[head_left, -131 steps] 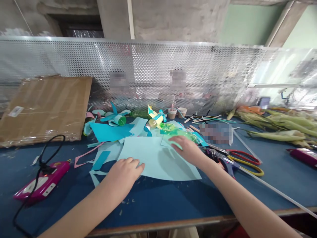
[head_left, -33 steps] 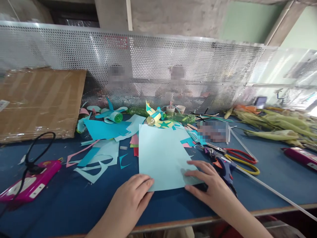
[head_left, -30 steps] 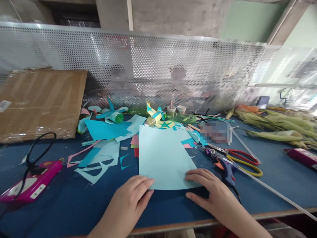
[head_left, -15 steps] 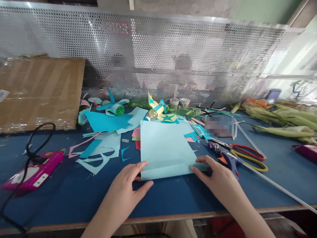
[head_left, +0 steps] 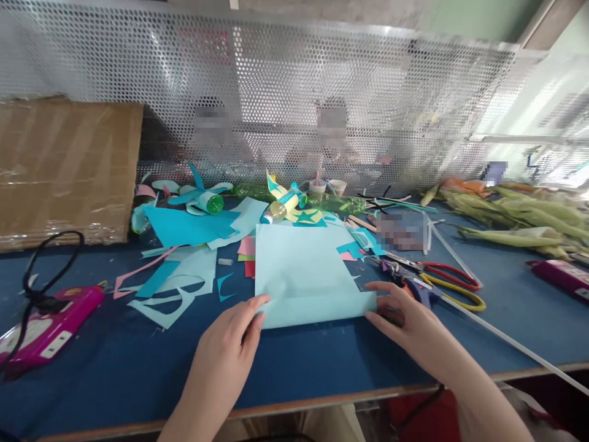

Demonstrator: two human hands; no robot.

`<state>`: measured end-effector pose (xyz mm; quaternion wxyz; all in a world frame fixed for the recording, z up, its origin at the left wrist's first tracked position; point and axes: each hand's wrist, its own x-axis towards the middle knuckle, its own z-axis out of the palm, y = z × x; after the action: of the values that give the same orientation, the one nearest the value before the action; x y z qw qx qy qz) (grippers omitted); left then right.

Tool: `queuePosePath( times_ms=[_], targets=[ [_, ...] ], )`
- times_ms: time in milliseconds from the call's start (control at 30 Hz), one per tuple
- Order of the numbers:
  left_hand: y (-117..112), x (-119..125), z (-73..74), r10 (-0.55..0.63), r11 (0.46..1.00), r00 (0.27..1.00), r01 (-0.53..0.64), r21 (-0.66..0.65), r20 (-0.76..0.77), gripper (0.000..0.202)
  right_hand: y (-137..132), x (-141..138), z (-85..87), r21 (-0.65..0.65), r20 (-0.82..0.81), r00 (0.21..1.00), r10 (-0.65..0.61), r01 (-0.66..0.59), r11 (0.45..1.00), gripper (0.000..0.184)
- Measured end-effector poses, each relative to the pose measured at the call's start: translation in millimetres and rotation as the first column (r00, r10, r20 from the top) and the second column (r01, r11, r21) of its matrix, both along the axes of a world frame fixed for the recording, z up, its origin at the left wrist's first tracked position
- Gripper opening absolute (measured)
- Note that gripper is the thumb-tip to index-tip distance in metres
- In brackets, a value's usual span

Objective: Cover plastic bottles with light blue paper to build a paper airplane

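A pale blue sheet of paper (head_left: 301,261) lies before me on the blue table, its near edge curled up and over into a loose roll. My left hand (head_left: 232,334) pinches the left end of that roll between thumb and fingers. At the opposite end, my right hand (head_left: 405,319) grips the roll, thumb below and index finger above, with the other fingertips tucked behind. Just beyond the right hand lie red-and-yellow-handled scissors (head_left: 453,279) and a dark blue glue gun (head_left: 421,291), partly hidden by the hand.
Paper offcuts (head_left: 165,307) and a bright blue sheet (head_left: 191,227) lie left. Behind stand a yellow bottle plane (head_left: 285,202) and green bottles (head_left: 338,202). A magenta power strip (head_left: 59,328), cardboard (head_left: 69,172), corn husks (head_left: 515,215) and a white stick (head_left: 515,347) flank the work.
The near edge of the paper has curled further over. My left thumb has closed onto its corner, and my right fingers have shifted to the roll's end. The view has moved slightly.
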<state>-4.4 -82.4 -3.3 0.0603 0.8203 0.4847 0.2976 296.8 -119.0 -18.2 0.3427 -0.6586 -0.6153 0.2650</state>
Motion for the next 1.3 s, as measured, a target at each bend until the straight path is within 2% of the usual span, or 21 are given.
queuePosePath(
  times_ms=[100, 267, 467, 600, 833, 1300],
  targets=[
    [-1, -2, 1.9, 0.006, 1.000, 1.000, -0.006, 0.029, 0.013, 0.035, -3, 2, -5.6, 0.015, 0.041, 0.999, -0.004, 0.003, 1.000, 0.031],
    [-1, -1, 2.2, 0.024, 0.999, 1.000, -0.024, -0.022, -0.002, 0.040, -5, -8, -11.0, 0.112, 0.075, 0.985, -0.158, 0.149, 0.982, 0.031],
    [0, -5, -2.0, 0.085, 0.991, 0.996, -0.082, -0.103, 0.024, 0.052, -1, -19, -7.2, 0.189, 0.124, 0.966, -0.225, 0.200, 0.961, 0.030],
    [2, -5, -3.3, 0.045, 0.993, 0.999, -0.043, -0.110, 0.011, 0.051, 1, -21, -7.8, 0.220, 0.146, 0.963, -0.228, 0.193, 0.956, 0.024],
    [5, 4, -8.5, 0.099, 0.995, 0.990, -0.097, 0.024, -0.101, 0.041, 6, -21, -15.3, 0.271, 0.276, 0.916, -0.290, 0.216, 0.938, 0.028],
    [5, 8, -11.0, 0.113, 0.989, 0.978, -0.092, 0.120, -0.176, 0.044, 15, -23, -20.9, 0.300, 0.361, 0.880, -0.308, 0.204, 0.932, 0.033]
  ],
)
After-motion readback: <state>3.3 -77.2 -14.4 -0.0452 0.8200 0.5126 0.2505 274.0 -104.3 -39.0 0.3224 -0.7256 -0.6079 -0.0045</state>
